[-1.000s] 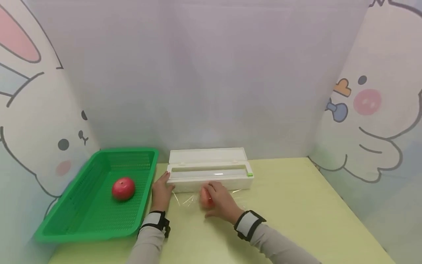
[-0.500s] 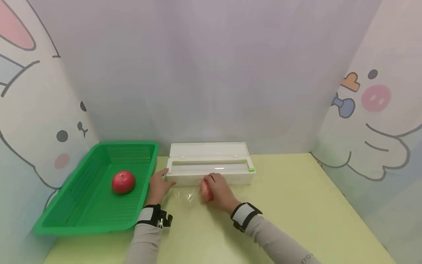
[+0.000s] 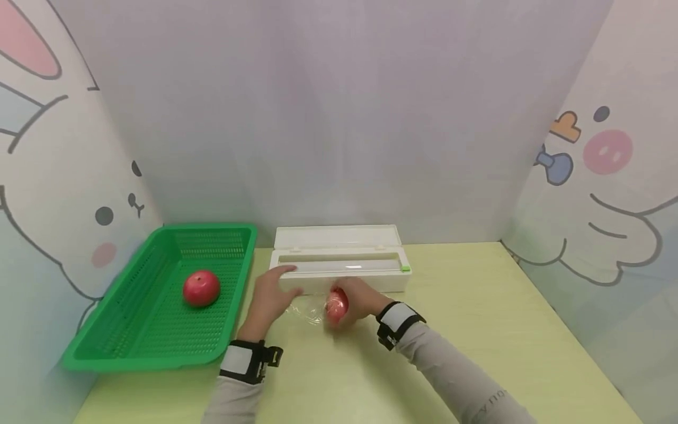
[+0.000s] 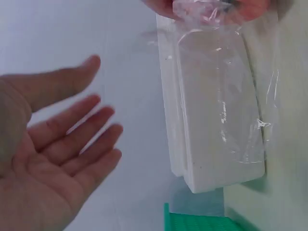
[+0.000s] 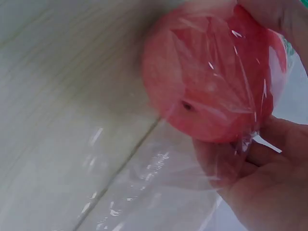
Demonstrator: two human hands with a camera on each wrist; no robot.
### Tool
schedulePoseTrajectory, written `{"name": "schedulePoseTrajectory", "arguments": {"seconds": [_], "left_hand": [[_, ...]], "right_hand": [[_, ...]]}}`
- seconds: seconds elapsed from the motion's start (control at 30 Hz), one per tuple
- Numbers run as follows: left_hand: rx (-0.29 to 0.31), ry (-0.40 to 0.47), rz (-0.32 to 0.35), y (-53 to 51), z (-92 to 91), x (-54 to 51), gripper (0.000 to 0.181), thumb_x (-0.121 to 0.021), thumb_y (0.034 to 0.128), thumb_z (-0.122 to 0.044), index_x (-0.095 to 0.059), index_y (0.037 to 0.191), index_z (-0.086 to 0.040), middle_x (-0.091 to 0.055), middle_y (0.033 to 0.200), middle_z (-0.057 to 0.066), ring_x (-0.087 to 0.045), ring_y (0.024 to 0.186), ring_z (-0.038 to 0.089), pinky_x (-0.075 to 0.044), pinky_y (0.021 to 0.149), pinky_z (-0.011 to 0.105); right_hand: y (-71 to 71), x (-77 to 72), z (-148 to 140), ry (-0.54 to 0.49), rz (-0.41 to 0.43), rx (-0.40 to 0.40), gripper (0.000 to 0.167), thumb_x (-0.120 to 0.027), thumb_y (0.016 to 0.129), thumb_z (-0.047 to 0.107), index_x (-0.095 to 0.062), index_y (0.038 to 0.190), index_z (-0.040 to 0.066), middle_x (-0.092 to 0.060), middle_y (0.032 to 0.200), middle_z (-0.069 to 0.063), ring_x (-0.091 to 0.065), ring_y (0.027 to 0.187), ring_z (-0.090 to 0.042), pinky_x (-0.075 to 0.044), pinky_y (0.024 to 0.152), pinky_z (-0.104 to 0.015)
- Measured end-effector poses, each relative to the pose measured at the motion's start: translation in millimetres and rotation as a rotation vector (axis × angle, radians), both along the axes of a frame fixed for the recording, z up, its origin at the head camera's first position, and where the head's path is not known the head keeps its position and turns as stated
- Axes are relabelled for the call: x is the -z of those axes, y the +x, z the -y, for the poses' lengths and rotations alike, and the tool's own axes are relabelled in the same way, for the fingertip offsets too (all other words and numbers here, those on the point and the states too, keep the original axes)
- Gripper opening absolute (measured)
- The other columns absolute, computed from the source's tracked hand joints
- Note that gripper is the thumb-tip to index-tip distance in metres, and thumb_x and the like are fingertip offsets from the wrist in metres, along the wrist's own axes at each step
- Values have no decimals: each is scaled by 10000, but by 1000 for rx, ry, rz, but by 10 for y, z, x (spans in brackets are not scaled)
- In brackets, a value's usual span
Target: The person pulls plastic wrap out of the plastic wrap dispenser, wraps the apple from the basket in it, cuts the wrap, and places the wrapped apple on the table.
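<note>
My right hand [image 3: 361,297] grips a red apple [image 5: 207,72] with clear cling film [image 5: 139,187] draped over its surface. The film stretches leftward from the apple along the front of a white cling film dispenser box [image 3: 382,284], whose lid stands raised at the back. Near the box's left end hovers my left hand [image 3: 269,297]. In the left wrist view its fingers are spread and gently bent, thumb apart, holding nothing, away from the box and film. Part of the right hand's fingers is hidden behind the apple and film.
At the left stands a green plastic basket [image 3: 145,366] with another red apple [image 3: 201,288] inside. Behind the box rises a pale curtain-like wall [image 3: 328,118]. Printed cartoon panels flank the yellow table [image 3: 503,330] on both sides.
My left hand has moved from the box's left end rightward and up, towards the film. The right hand has turned the apple, showing more of its film-covered side.
</note>
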State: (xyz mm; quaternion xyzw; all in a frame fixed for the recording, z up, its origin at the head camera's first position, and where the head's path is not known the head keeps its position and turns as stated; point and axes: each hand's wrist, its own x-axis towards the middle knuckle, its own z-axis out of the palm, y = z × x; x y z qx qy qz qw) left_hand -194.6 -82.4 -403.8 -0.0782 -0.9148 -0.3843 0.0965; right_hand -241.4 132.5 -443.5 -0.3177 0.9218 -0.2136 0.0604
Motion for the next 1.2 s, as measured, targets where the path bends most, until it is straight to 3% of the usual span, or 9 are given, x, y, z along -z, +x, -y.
{"name": "schedulePoseTrajectory", "arguments": {"seconds": [0.17,0.27,0.43,0.57,0.67,0.77,1.0,1.1,1.2], "left_hand": [[304,-121,-65,143,-244,89,309,-817,704,-110,-689,973,-28,-697,1019,101,-620,1046,285,-499,944,442],[415,-247,-144,180,-353,249,421,-853,673,-199,-676,1026,-53,-671,1014,62,-603,995,220,-523,898,377],[460,-452,-258,193,-467,491,577,-862,626,-398,-628,1073,-116,-637,974,-10,-582,899,133,-522,818,261],[475,-467,-220,189,-494,547,563,-853,611,-414,-620,1031,-121,-632,894,-32,-566,805,93,-509,748,219],[483,-431,-145,140,-504,508,556,-851,616,-432,-633,1026,-125,-647,863,-40,-568,763,71,-506,706,194],[515,-417,-55,40,-559,446,566,-854,619,-431,-644,1046,-124,-660,882,-38,-576,772,65,-505,699,176],[575,-369,262,-172,-640,324,557,-896,574,-275,-669,1045,-83,-673,945,-17,-576,823,84,-505,729,205],[587,-319,386,-252,-630,297,508,-880,587,-204,-679,1036,-75,-673,946,-11,-574,827,94,-507,725,221],[611,-294,466,-335,-609,286,423,-862,612,-194,-702,986,-77,-680,893,-16,-565,797,97,-491,696,222]], "right_hand": [[-54,-83,-3,66,195,-45,425,-878,568,192,-669,916,67,-624,807,38,-525,729,-59,-463,641,-172],[-82,-81,-6,82,328,-91,354,-856,607,166,-676,899,81,-598,777,80,-512,708,-30,-454,637,-152],[-107,-1,12,82,571,-177,256,-803,681,160,-681,902,120,-602,767,119,-538,709,2,-469,650,-133],[-102,71,-18,63,718,-190,200,-751,732,199,-680,906,131,-610,769,116,-539,716,-6,-466,648,-148],[-116,73,-79,27,754,-195,228,-712,776,215,-678,980,120,-644,842,88,-575,781,-29,-501,708,-177],[-108,-3,-196,16,671,-173,291,-708,820,240,-670,1069,94,-683,973,36,-621,903,-82,-529,810,-234],[176,-205,-429,47,196,-48,487,-801,752,295,-627,1092,-7,-673,1098,-156,-619,1055,-310,-517,920,-416],[337,-182,-428,-10,38,-33,534,-859,686,282,-599,1054,-3,-652,1055,-150,-608,1017,-295,-521,896,-401],[474,-105,-391,-33,-130,-90,575,-889,643,261,-587,1070,22,-639,1051,-102,-601,1015,-238,-526,906,-347]]}}
